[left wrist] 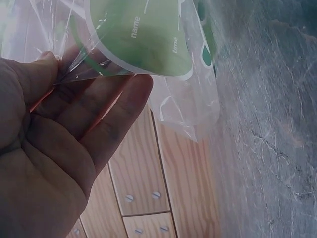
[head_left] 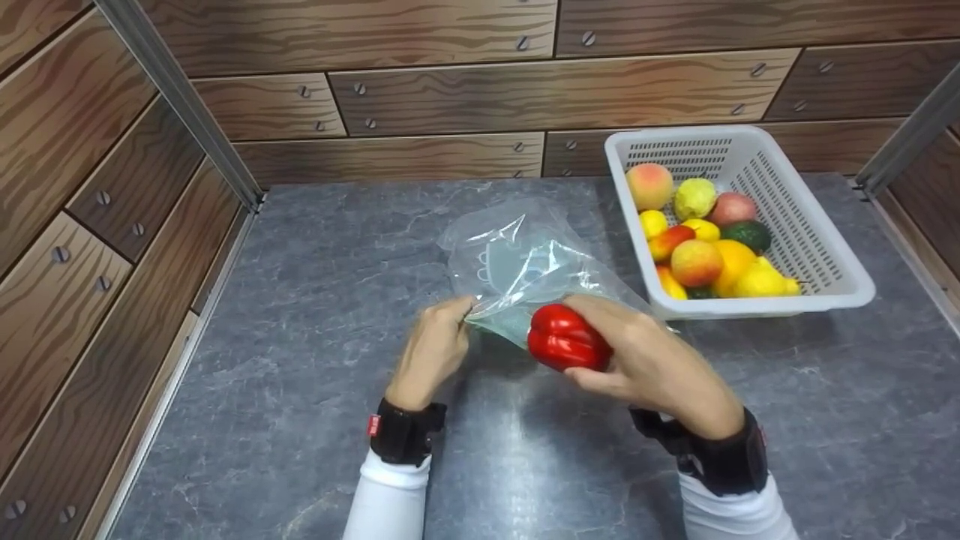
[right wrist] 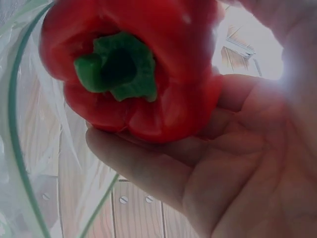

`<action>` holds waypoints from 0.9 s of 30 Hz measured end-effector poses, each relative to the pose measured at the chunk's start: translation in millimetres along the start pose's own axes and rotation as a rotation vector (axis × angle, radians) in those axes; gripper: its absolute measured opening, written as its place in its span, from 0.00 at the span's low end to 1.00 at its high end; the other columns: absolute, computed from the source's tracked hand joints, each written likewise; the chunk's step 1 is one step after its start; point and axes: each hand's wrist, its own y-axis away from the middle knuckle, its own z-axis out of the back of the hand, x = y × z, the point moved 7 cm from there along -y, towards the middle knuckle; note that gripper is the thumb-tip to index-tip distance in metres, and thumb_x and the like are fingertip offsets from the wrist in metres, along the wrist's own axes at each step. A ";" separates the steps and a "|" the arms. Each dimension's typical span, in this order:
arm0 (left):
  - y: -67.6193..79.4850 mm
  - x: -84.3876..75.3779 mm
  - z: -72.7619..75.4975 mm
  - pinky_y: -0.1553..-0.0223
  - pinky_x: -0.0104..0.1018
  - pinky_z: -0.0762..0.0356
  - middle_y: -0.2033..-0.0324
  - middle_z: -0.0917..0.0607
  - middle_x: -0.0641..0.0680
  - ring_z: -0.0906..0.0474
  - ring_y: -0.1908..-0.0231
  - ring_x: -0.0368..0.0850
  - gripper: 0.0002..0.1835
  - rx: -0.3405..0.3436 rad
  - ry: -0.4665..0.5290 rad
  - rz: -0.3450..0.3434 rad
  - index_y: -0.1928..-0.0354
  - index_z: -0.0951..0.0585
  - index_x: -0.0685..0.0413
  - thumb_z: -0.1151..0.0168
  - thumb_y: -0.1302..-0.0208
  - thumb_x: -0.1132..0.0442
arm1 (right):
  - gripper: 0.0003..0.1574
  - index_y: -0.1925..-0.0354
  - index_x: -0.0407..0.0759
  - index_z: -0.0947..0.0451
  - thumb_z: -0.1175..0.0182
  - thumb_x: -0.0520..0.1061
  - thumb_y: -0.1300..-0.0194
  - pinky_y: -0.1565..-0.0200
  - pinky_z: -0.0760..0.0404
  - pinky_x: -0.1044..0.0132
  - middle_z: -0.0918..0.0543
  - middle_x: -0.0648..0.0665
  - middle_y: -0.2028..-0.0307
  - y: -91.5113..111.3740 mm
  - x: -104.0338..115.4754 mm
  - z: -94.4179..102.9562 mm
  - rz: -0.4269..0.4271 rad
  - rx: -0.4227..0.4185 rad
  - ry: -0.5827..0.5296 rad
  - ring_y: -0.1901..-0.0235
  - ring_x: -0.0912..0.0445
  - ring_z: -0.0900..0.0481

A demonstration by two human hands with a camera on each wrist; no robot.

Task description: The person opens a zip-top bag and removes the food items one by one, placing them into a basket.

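A clear plastic zip bag (head_left: 510,259) with a printed green label (left wrist: 143,39) lies on the grey table, its mouth toward me. My left hand (head_left: 435,349) pinches the edge of that mouth between thumb and fingers. In my right hand (head_left: 637,352) is a red bell pepper (head_left: 566,339), gripped between thumb and fingers right at the bag's opening. The right wrist view shows the pepper's green stem (right wrist: 116,69), with the bag's green-edged rim (right wrist: 17,124) just beside it.
A white plastic basket (head_left: 840,277) stands at the back right, holding peaches (head_left: 696,262), lemons, a dark green avocado (head_left: 744,236) and other fruit. Wood-patterned panels (head_left: 450,97) wall the table at the back and sides.
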 end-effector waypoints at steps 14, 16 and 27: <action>0.4 -0.3 -3.2 0.73 0.36 0.23 0.78 0.31 0.48 0.27 0.74 0.44 0.17 0.041 -0.001 0.008 0.76 0.32 0.56 0.45 0.30 0.77 | 0.42 0.37 0.36 0.25 0.22 0.44 0.48 0.55 0.11 0.56 0.14 0.37 0.47 5.5 0.2 10.4 0.008 -0.052 0.010 0.54 0.50 0.14; 0.8 -0.5 -3.5 0.72 0.37 0.21 0.78 0.29 0.49 0.25 0.74 0.45 0.16 0.045 0.002 0.003 0.76 0.32 0.56 0.44 0.30 0.76 | 0.42 0.38 0.36 0.25 0.22 0.44 0.49 0.55 0.11 0.56 0.14 0.38 0.46 6.1 0.4 12.2 0.016 -0.063 0.006 0.54 0.50 0.14; 0.9 -1.0 -3.8 0.71 0.41 0.19 0.77 0.23 0.52 0.22 0.74 0.48 0.16 0.056 -0.013 -0.004 0.76 0.30 0.56 0.44 0.29 0.75 | 0.44 0.34 0.38 0.26 0.23 0.41 0.49 0.49 0.13 0.50 0.18 0.38 0.39 10.6 -0.3 29.4 0.066 -0.172 -0.011 0.46 0.47 0.16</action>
